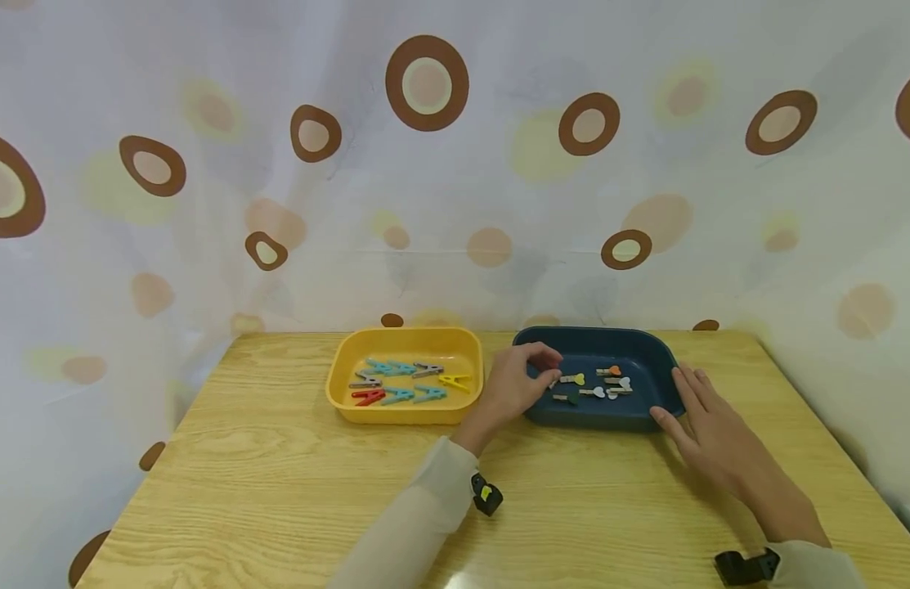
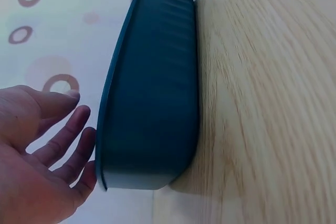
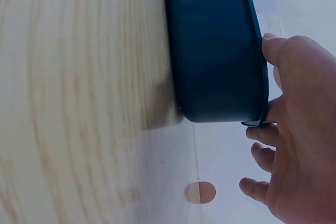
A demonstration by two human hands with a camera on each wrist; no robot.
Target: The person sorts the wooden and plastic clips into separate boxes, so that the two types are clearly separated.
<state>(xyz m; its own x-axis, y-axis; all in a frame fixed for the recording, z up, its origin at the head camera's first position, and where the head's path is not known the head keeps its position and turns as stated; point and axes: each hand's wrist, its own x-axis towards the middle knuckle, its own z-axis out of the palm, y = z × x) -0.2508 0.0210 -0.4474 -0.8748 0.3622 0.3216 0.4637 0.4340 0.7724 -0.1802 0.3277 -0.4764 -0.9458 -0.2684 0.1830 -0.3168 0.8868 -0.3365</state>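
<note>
My left hand (image 1: pixel 515 383) reaches over the left side of a dark blue tray (image 1: pixel 594 419), thumb and fingers bent and apart. In the left wrist view, nothing shows between the thumb and fingers of the left hand (image 2: pixel 47 150). Closest to its thumb lies a mini wooden clothespin with a yellow heart (image 1: pixel 578 379). Several more lie in the tray, among them one with an orange heart (image 1: pixel 613 370) and one with a white heart (image 1: pixel 598 393). My right hand (image 1: pixel 723 438) rests against the tray's right corner, thumb and fingers touching the rim (image 3: pixel 262 77).
Left of the blue tray stands a yellow tray (image 1: pixel 406 415) with several plastic clothespins: turquoise (image 1: pixel 429 393), grey, a red one (image 1: pixel 369 397) and a yellow one (image 1: pixel 455 381). Both trays are on a wooden table (image 1: pixel 278 491), close to a patterned wall covering (image 1: pixel 425 188).
</note>
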